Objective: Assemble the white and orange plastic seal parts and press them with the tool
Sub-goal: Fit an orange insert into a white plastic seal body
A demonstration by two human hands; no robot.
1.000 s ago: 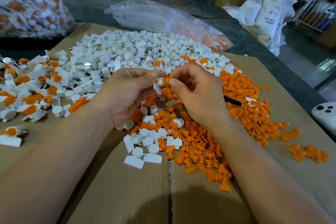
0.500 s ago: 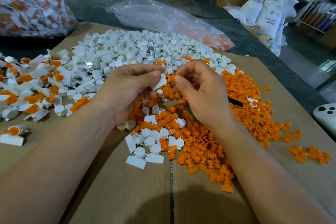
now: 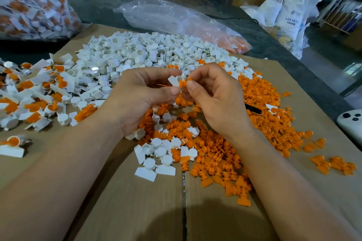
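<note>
My left hand [image 3: 141,96] pinches a white seal part [image 3: 175,80] between thumb and fingers above the piles. My right hand [image 3: 213,96] pinches an orange seal part [image 3: 184,83] and holds it against the white one. Both hands meet over the middle of the cardboard sheet [image 3: 137,211]. Behind them lies a big heap of white parts [image 3: 141,51]. An orange heap [image 3: 260,107] spreads right and toward me. A black tool [image 3: 253,109] lies half buried in the orange heap, right of my right wrist.
Assembled white-and-orange seals [image 3: 33,92] pile up at the left. A clear bag of assembled seals [image 3: 29,4] stands far left, and a flatter bag with orange parts [image 3: 176,19] lies behind the heaps. A white controller [image 3: 352,123] sits at the right edge. Boxes and sacks stand beyond.
The white part in my left hand has turned between the fingers, and the orange part in my right hand now sits against it. Both hands stayed in the same spot.
</note>
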